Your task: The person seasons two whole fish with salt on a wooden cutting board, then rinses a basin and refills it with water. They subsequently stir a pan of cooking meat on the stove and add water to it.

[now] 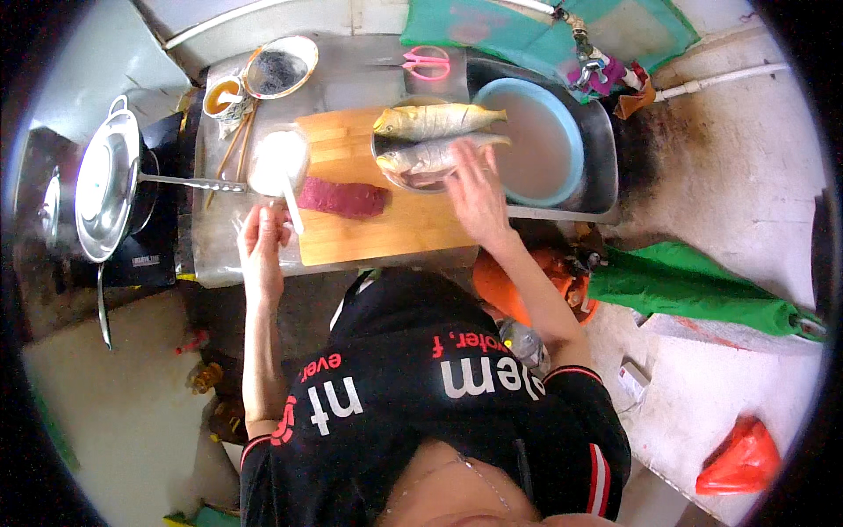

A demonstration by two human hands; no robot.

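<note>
Head view centres on two whole fish (439,136), silvery with yellowish bellies, lying in a metal bowl (386,162) at upper middle of the frame. The right hand (477,195) rests open and flat on the lower fish; judging by this, gripping it comes next. The left hand (262,241) pinches a white spoon (292,206) beside a white-filled container (277,160) on the tabletop (342,75). A red meat slab (342,198) lies on the wooden cutting board (395,228).

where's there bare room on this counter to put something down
Free: the front strip of the cutting board, below the red meat and between the left hand and right hand; also the steel counter between the sieve and pink scissors. Crowded: the fish bowl, the blue basin, and the white bowl corner.
</note>
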